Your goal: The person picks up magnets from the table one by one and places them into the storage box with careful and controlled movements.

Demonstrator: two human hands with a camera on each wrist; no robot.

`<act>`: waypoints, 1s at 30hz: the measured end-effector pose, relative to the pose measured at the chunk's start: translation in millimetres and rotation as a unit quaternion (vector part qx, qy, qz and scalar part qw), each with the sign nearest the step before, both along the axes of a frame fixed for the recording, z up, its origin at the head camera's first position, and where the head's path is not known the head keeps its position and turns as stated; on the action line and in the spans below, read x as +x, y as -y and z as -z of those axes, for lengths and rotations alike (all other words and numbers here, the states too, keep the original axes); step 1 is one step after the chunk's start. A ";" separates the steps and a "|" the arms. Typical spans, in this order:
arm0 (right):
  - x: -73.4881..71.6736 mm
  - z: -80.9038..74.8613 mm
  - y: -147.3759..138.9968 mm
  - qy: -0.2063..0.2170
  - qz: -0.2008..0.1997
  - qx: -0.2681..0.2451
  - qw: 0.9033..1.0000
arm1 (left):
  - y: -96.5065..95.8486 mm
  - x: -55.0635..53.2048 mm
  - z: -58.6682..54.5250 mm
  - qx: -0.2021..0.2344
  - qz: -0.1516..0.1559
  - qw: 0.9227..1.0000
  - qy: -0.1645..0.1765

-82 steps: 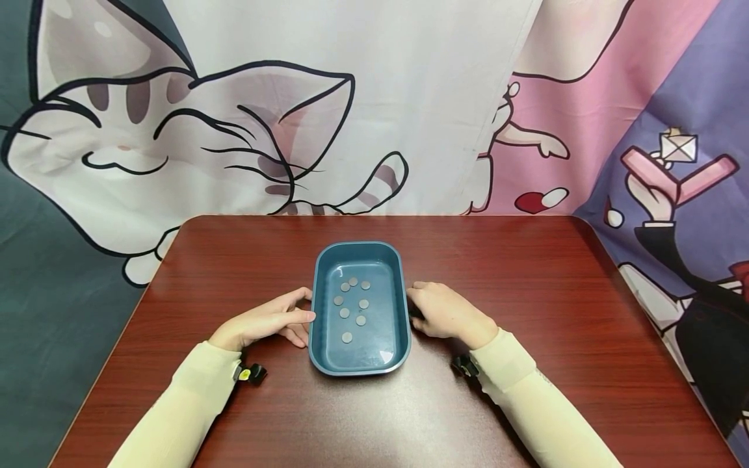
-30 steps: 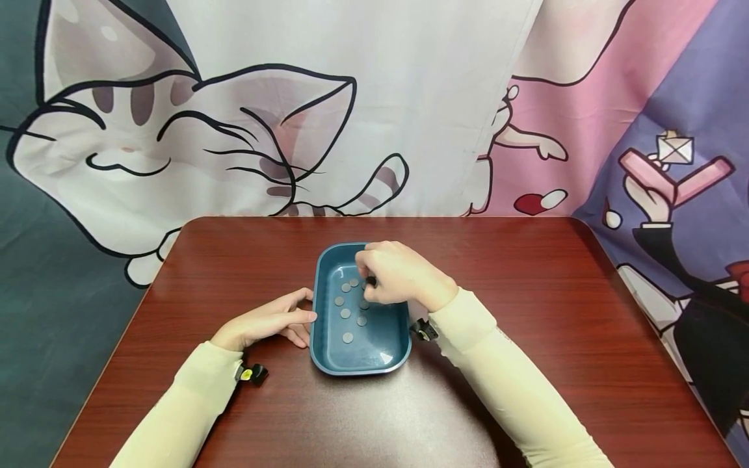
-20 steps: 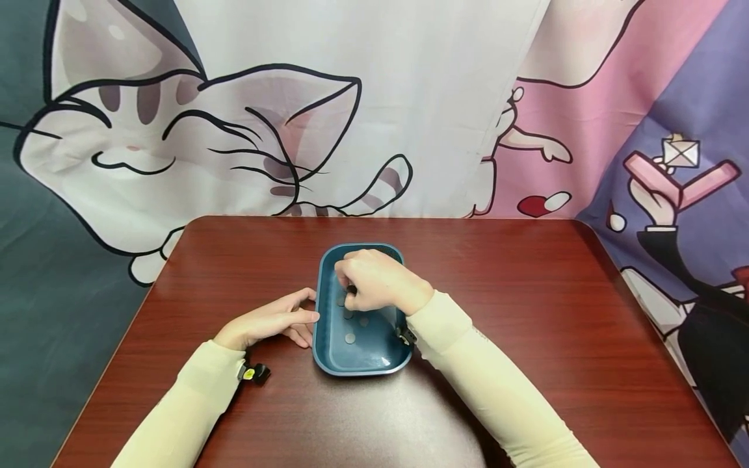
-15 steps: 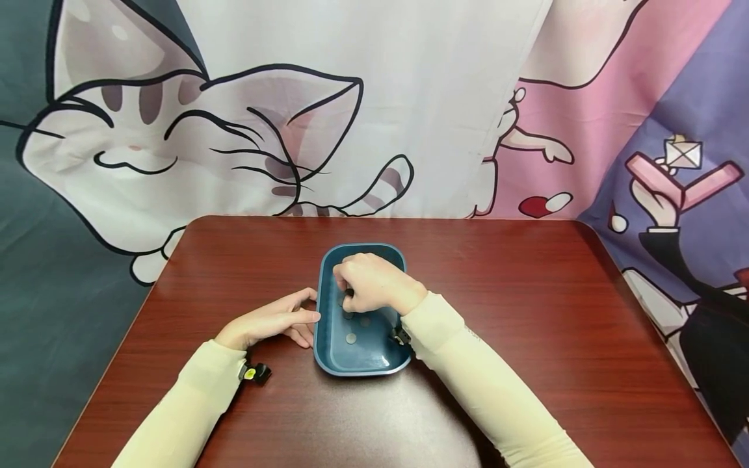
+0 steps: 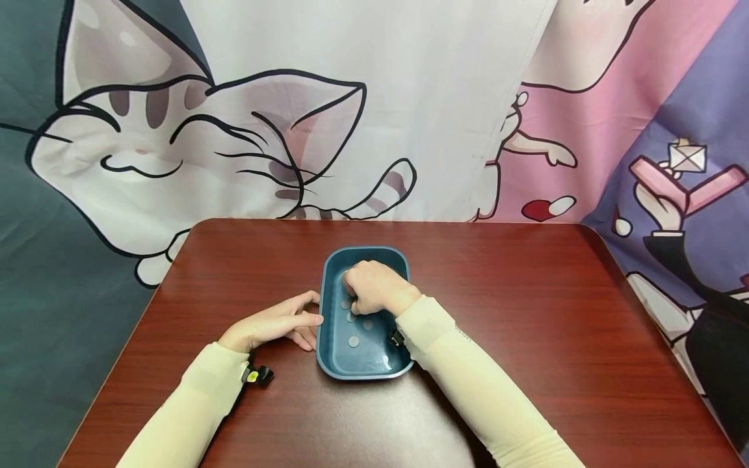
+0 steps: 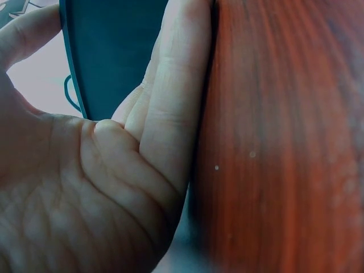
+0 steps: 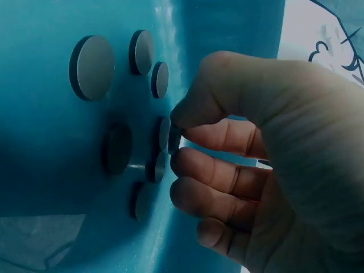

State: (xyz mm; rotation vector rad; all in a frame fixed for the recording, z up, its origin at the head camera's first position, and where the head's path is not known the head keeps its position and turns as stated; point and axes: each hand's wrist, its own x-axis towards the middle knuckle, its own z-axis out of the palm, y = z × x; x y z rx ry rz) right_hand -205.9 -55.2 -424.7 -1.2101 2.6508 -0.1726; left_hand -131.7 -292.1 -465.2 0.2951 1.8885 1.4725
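A blue rectangular tray [image 5: 365, 365] stands on the table, with several flat, round grey discs [image 5: 354, 341], coin-like, scattered over its floor. My right hand [image 5: 379, 287] is inside the tray, low over the discs towards the far left. In the right wrist view its thumb and forefinger pinch one dark disc [image 7: 175, 140], seen nearly edge-on, close to other grey discs [image 7: 94, 68]. My left hand [image 5: 275, 323] rests beside the tray, thumb and forefinger touching its left wall, the fingers loosely bent. The right hand hides part of the tray floor in the head view.
The reddish-brown wooden table [image 5: 503, 286] spreads around the tray on all sides. Behind it hangs a cloth [image 5: 445, 117] printed with cartoon figures. A small black wrist camera [image 5: 263, 377] sits on the left wrist.
From the tray's right outer side, my right hand has moved left over the rim and down among the discs. The left hand has stayed at the left wall.
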 end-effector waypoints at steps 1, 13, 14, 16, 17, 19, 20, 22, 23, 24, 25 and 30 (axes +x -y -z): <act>-0.3 1.1 0.0 -0.002 0.000 0.002 1.000 | 0.0 0.1 0.4 0.000 -0.001 1.000 0.001; 1.1 8.4 1.9 0.001 0.008 0.028 1.000 | 1.4 1.2 0.6 -0.009 0.003 1.000 0.000; 1.2 9.3 2.1 0.001 0.009 0.030 0.999 | 1.4 1.6 0.5 -0.009 0.003 1.000 0.001; 1.3 10.3 2.4 0.002 0.009 0.035 0.999 | 1.0 2.2 0.3 -0.009 0.004 1.000 0.001; 1.5 10.3 2.7 0.002 0.009 0.036 0.999 | 0.7 2.4 0.3 -0.009 0.003 1.000 0.000; 1.6 10.2 3.1 0.001 0.009 0.039 0.999 | 0.3 2.8 0.2 -0.009 0.001 1.000 0.000; 1.7 10.2 3.2 0.002 0.009 0.039 0.999 | 0.2 3.1 0.1 -0.010 0.000 1.000 0.000; 1.7 10.3 3.3 0.004 0.009 0.041 0.999 | -0.1 3.4 0.2 -0.011 0.000 1.000 0.000; 1.7 10.3 3.2 0.005 0.008 0.042 0.999 | -0.1 3.5 0.2 -0.011 -0.001 1.000 0.000; 1.7 10.2 3.0 0.006 0.009 0.041 0.999 | -0.2 3.4 0.2 -0.011 0.000 1.000 0.000; 1.6 10.1 2.7 0.007 0.009 0.041 0.999 | -0.3 3.2 0.2 -0.011 0.000 1.000 0.000; 1.1 9.5 0.8 0.007 0.011 0.038 0.999 | -1.3 1.3 0.2 -0.008 0.002 1.000 -0.003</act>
